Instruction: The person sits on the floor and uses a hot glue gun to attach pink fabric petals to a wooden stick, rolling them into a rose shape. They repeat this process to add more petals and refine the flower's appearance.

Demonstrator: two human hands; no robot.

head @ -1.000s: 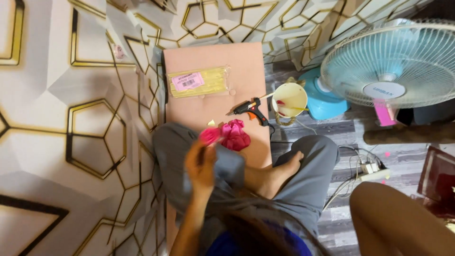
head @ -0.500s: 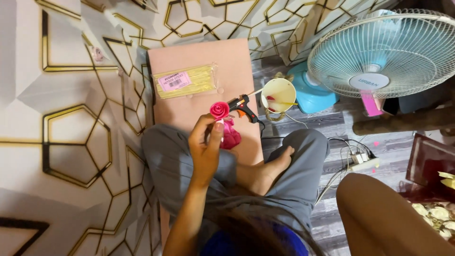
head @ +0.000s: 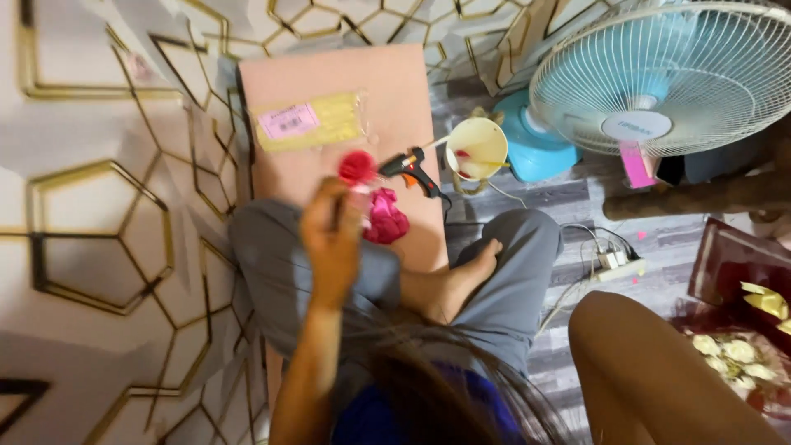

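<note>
One hand [head: 331,239], mid-frame, has its fingers clamped on a red rose [head: 357,167] raised above the pink board [head: 329,78], likely for inspection, glue gun [head: 414,169] just right of it; other hand not visible.

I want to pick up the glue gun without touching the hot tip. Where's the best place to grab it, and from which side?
Probably the glue gun's black handle, the part slanting toward the person's knee. Come from the knee side: the orange front end points away toward the left hand holding the red rose, and the yellow cup crowds the far side. The cord trails off the handle end.
</note>
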